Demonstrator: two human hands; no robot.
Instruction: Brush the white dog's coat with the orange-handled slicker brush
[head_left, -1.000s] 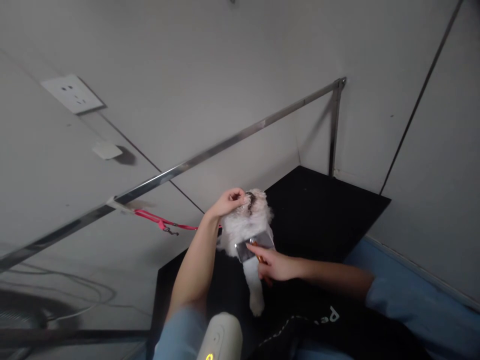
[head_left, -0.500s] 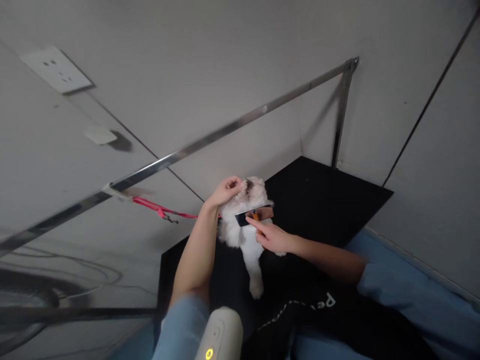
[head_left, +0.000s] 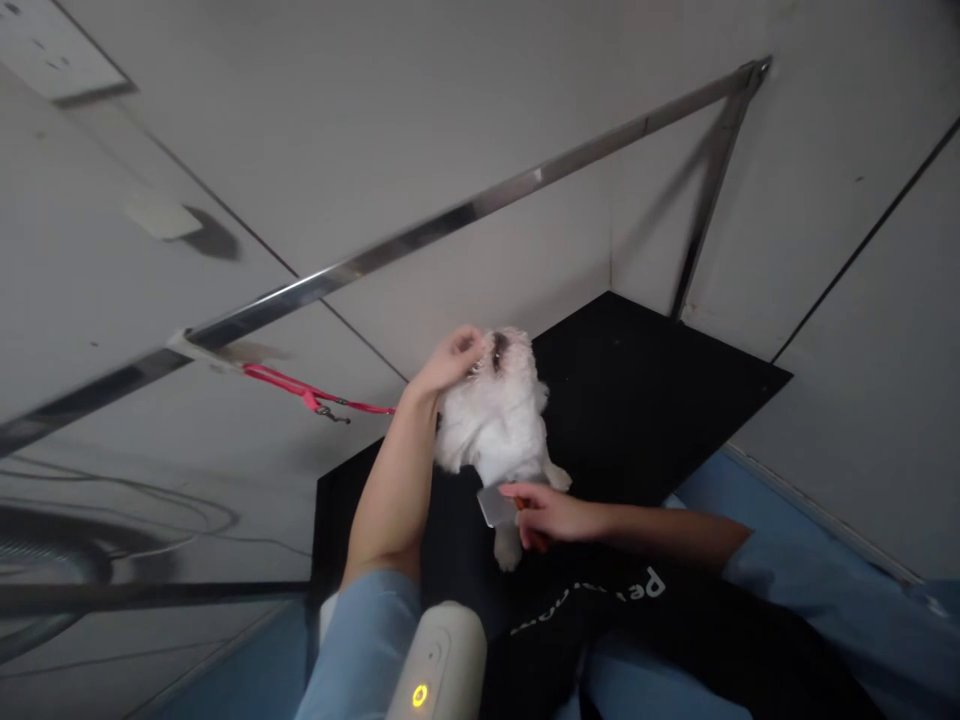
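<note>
A small white dog (head_left: 496, 420) stands on a black grooming table (head_left: 645, 400) with its muzzle lifted. My left hand (head_left: 448, 362) is closed around the fur under its chin, next to the mouth. My right hand (head_left: 546, 512) grips a slicker brush (head_left: 496, 505) by its orange handle, the metal pad lying low on the dog's chest by the front legs. A red leash (head_left: 315, 398) runs from the dog's neck to the steel bar (head_left: 420, 235) overhead.
A white dryer nozzle (head_left: 439, 670) with a lit yellow button sits near my chest. Grey walls close the table in behind and on the right. Cables lie along the surface at the far left. A black apron with white lettering (head_left: 622, 590) covers my lap.
My right hand has drawn the brush down from the dog's upper chest to beside its front legs. The view has tilted, and my left hand has stayed at the muzzle.
</note>
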